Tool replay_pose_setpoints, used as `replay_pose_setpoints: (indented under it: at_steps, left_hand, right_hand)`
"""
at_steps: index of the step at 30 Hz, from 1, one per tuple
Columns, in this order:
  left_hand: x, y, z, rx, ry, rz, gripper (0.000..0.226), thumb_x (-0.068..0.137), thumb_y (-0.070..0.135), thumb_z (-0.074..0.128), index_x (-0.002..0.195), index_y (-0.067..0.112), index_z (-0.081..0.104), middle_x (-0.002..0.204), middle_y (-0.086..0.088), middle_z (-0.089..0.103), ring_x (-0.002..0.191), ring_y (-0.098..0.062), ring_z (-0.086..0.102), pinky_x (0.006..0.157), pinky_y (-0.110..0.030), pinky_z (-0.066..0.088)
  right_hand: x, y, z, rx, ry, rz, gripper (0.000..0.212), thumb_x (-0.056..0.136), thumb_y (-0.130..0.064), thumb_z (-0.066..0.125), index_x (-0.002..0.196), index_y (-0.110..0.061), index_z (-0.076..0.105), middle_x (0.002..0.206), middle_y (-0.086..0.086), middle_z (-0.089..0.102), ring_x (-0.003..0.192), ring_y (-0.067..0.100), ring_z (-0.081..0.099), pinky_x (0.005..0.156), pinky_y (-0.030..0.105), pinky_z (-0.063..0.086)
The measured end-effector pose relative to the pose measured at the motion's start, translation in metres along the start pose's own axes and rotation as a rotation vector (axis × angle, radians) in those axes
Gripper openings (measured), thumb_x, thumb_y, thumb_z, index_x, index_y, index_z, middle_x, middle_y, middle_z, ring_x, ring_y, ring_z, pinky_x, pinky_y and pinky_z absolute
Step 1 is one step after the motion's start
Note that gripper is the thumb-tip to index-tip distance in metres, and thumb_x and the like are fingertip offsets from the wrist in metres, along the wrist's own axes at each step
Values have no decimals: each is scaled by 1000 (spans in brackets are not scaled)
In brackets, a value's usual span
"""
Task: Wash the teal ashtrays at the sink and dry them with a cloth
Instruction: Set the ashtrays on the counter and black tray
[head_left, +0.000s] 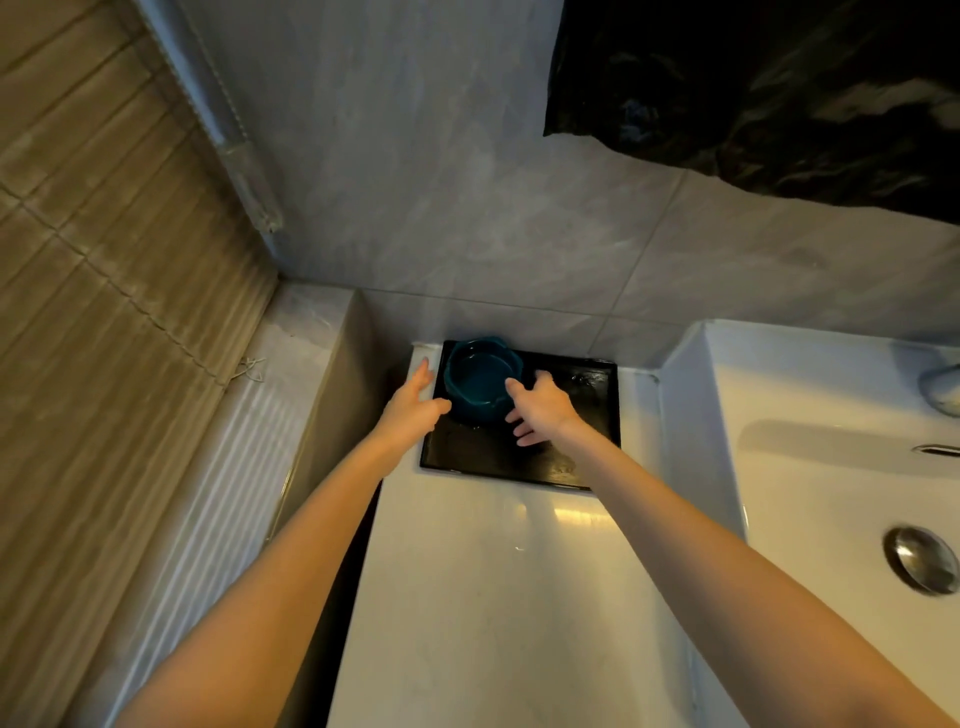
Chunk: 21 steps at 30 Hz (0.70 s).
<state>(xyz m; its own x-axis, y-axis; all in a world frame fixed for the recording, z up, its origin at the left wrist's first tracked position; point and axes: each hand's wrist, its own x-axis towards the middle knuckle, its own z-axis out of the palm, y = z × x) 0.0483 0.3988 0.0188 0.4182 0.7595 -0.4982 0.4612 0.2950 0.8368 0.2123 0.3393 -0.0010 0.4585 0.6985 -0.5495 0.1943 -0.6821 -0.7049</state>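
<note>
Noted: teal ashtray (480, 382) on black tray (592, 395), glazed, rigid, judged slippery and chippable. The left hand (415, 402) at nine o'clock and right hand (540, 408) at four are both open-fingered. Grasp opposite rim walls.

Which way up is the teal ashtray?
Upright: the ashtray sits on the black tray, its hollow facing up toward the camera.

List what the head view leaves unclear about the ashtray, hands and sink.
Head view:
- Ashtray: sides partly hidden by left hand and right hand; one or a stack, unclear.
- Right hand: touching the rim or just short, too small to tell.
- Tap: cut off by the right edge, blurred.
- Sink: right part out of frame.
- Dark sheet: cut by top and right edges; cloth or bag, unclear.
</note>
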Motion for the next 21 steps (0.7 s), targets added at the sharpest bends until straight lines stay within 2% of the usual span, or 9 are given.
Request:
replay_pose_setpoints:
  at_steps: [1,3,5,7,10,14,17,21]
  left_hand:
    - [-4,3,-4,9,5,6,69,94,9,52,151,23,15,155,4,26,137,-18,34,108,-36,36]
    - [-16,9,-12,45,-2,34,66,95,14,53,151,24,20,154,5,29,139,-16,30,114,-40,30]
    - [-37,12,-18,86,-7,74,61,95,14,53,149,23,25,152,5,33,138,-14,32,112,-33,30]
    - [-66,11,-22,125,11,117,57,96,15,51,148,23,30,150,5,37,136,-13,37,106,-27,31]
    - [-116,-4,-26,158,32,158,50,96,16,51,144,23,38,145,7,42,129,-12,44,97,-22,34]
    - [-185,-44,-29,209,4,151,43,97,19,51,139,24,45,140,6,48,125,-12,48,91,-21,37]
    - [-232,-84,-29,263,-25,114,43,96,21,51,138,25,45,138,4,50,120,-13,52,89,-23,41]
    - [-282,-134,-18,332,-16,18,54,94,28,55,144,25,35,132,0,51,102,-11,57,87,-27,47]
  right_hand:
    - [-7,0,-6,6,-2,-6,61,101,-35,44,151,-13,16,109,15,66,77,19,64,55,25,54]
    - [-27,1,-17,-37,-12,-71,52,101,-34,45,146,-14,31,106,11,66,75,15,62,58,24,54]
    - [-55,3,-23,-125,-44,-142,40,100,-34,44,135,-16,47,102,4,68,74,12,61,60,22,53]
    - [-87,6,-25,-175,-80,-189,34,100,-35,44,128,-19,53,100,0,69,74,9,61,62,21,52]
    - [-144,20,-22,-211,-146,-234,29,100,-35,44,123,-21,56,99,-3,69,81,13,65,71,28,54]
    - [-219,53,-5,-291,-189,-285,27,100,-34,43,121,-24,58,100,-3,69,80,10,63,74,26,51]
    - [-266,86,16,-326,-222,-271,27,99,-36,46,121,-26,59,100,-3,70,81,10,62,74,24,47]
    - [-309,124,49,-442,-290,-239,37,96,-45,48,128,-26,54,109,1,67,98,18,63,86,31,49]
